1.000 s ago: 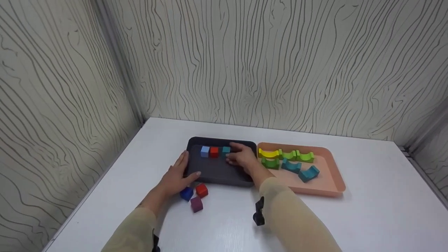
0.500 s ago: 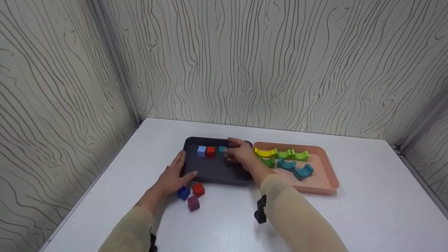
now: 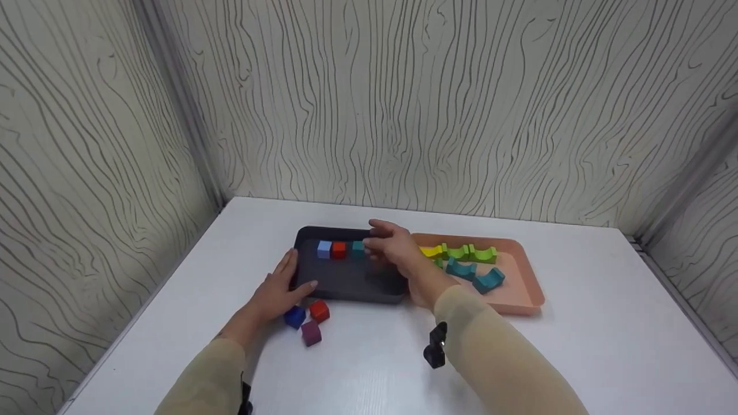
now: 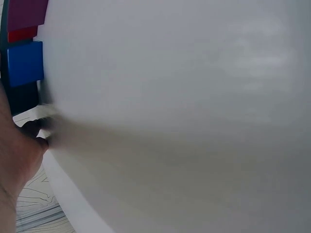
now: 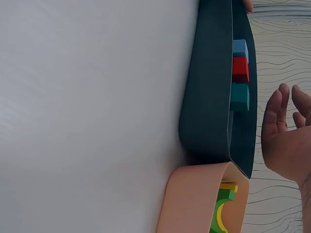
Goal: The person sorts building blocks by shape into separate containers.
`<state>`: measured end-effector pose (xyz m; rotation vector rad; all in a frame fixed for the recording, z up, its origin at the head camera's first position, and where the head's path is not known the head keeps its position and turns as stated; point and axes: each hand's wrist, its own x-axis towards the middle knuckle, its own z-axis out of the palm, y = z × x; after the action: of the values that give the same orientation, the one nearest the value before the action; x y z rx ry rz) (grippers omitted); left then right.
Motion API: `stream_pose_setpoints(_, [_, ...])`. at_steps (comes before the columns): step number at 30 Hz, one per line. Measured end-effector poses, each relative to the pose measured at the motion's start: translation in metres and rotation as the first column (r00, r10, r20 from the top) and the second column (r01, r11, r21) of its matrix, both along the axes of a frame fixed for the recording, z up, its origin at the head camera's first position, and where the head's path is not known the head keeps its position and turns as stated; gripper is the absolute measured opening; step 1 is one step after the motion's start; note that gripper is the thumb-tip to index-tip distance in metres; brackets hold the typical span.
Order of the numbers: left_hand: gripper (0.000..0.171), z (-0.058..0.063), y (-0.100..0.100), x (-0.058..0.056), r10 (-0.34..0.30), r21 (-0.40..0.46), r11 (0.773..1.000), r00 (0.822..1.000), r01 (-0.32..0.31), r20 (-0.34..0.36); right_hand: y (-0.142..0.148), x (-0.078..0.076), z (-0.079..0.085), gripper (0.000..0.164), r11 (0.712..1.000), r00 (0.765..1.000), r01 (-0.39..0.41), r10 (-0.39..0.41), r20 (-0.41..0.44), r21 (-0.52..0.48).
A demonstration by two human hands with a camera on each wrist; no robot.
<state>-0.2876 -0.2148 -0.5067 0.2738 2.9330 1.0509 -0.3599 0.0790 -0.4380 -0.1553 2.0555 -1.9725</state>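
A dark tray (image 3: pixel 340 282) holds a row of light blue (image 3: pixel 324 249), red (image 3: pixel 339 250) and teal (image 3: pixel 358 249) cubes. My left hand (image 3: pixel 275 294) rests at its left end, fingers straight along the side and thumb on the near corner. Above the tray's right part is my right hand (image 3: pixel 395 248), near the teal cube. In the right wrist view that hand (image 5: pixel 289 141) is raised off the tray, fingers loosely bent and apart, nothing between them. Beside my left wrist lie a dark blue cube (image 3: pixel 295 317), a red cube (image 3: pixel 319 311) and a purple cube (image 3: pixel 311 333).
A peach tray (image 3: pixel 533 282) adjoins the dark one on the right. Inside it are yellow (image 3: pixel 431 252), green (image 3: pixel 482 254) and teal (image 3: pixel 489 280) arched blocks, some partly behind my right hand. A wood-patterned wall (image 3: pixel 369 115) stands behind the white table (image 3: pixel 369 363).
My right hand has let go of the teal cube in the row and lifted up and away from it. My left hand stays on the tray; the head view has shifted slightly.
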Motion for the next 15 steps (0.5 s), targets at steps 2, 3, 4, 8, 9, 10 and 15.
stream_pose_setpoints(2, [0.101,0.000,-0.001,0.001,0.001,0.000,1.000,1.000,-0.001,0.001,0.001,0.003,0.002,0.059,1.000,1.000,-0.003,0.003,0.001,-0.003])
stream_pose_setpoints(3, [0.102,0.000,-0.001,0.001,0.002,0.000,1.000,1.000,-0.002,0.004,0.001,0.004,0.003,0.059,1.000,1.000,-0.007,0.007,-0.004,-0.004])
stream_pose_setpoints(4, [0.102,0.000,-0.001,0.001,0.003,0.000,1.000,1.000,-0.003,0.010,0.002,0.005,0.004,0.059,1.000,1.000,-0.010,0.010,-0.010,-0.003])
stream_pose_setpoints(8, [0.103,0.001,-0.001,0.002,0.010,-0.004,1.000,0.999,-0.010,0.032,0.005,0.011,0.007,0.057,0.999,0.998,-0.039,0.039,-0.045,0.000])
stream_pose_setpoints(9, [0.104,0.001,-0.001,0.002,0.010,-0.005,1.000,0.999,-0.010,0.034,0.006,0.013,0.008,0.057,0.999,0.998,-0.045,0.045,-0.047,0.002])
stream_pose_setpoints(10, [0.104,0.001,-0.001,0.002,0.011,-0.007,1.000,0.999,-0.011,0.036,0.007,0.015,0.009,0.057,0.999,0.998,-0.049,0.049,-0.046,0.002])
stream_pose_setpoints(15, [0.103,0.002,0.000,0.002,0.006,-0.012,1.000,1.000,-0.006,0.031,0.011,0.028,0.010,0.056,0.998,0.997,-0.065,0.065,-0.038,0.000])
